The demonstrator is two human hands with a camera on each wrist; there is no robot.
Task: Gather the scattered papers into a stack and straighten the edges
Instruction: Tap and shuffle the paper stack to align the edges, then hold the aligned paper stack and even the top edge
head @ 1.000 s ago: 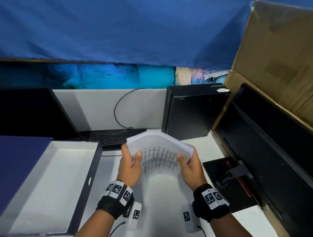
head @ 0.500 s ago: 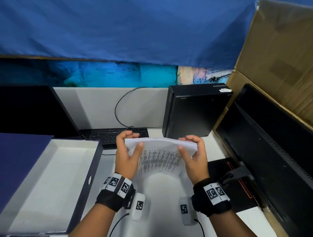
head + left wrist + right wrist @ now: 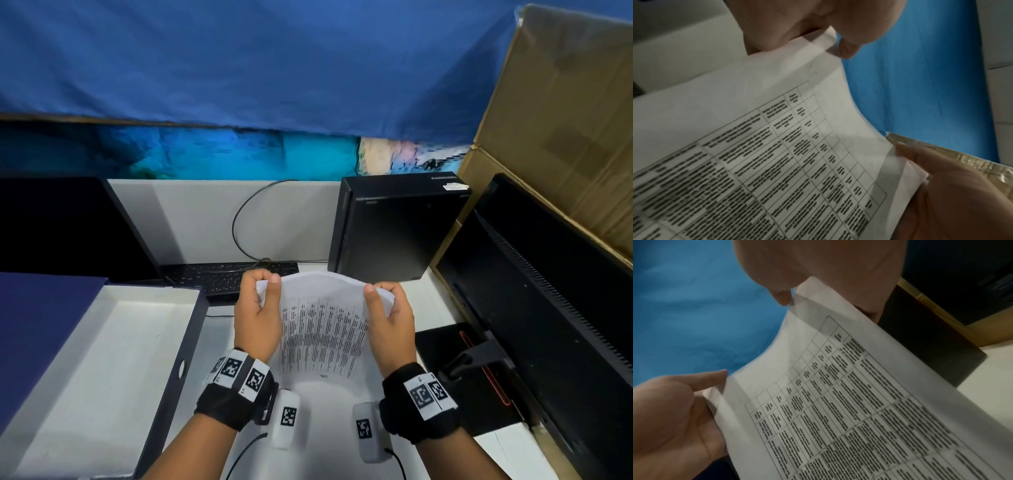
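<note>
A thin stack of white papers [image 3: 322, 329] printed with a table stands upright on the white desk [image 3: 325, 411], its top edge bowed upward. My left hand [image 3: 263, 291] pinches the top left corner, thumb in front and fingers curled behind. At the top right corner my right hand [image 3: 380, 298] pinches in the same way. In the left wrist view the papers [image 3: 777, 162] fill the frame, with my left hand [image 3: 807, 35] on the near corner. The right wrist view shows the papers [image 3: 859, 402] and my right hand [image 3: 797, 285] likewise. The stack's bottom edge touches the desk.
An open dark box with a white inside [image 3: 96, 377] lies at the left. A black keyboard [image 3: 222, 277] and a black computer case [image 3: 394, 226] stand behind the papers. To the right are a black monitor [image 3: 548, 325], its base [image 3: 462, 370], and a cardboard box [image 3: 565, 120].
The papers went from tilted over, to flat-topped between both hands, to upright with the printed face towards me. Both hands shifted their hold to the top corners.
</note>
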